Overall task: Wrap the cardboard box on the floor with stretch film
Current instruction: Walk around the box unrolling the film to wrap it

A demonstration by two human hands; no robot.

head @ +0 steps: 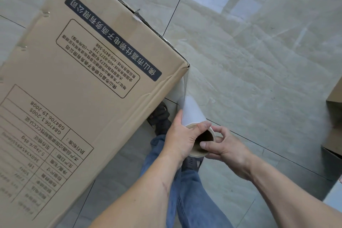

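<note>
Tall brown printed cardboard box (83, 83), film (186, 87) taut at its corner.

Bare indoor packing space — glossy grey floor tiles (259, 79), printed shipping carton (83, 79), another carton (335, 116) beside.

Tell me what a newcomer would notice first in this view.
A big brown cardboard box printed with black text fills the left half, standing on glossy grey floor tiles. Below its corner, the left hand and right hand grip a white roll of stretch film at its open cardboard core, film stretching up to the box's corner.
</note>
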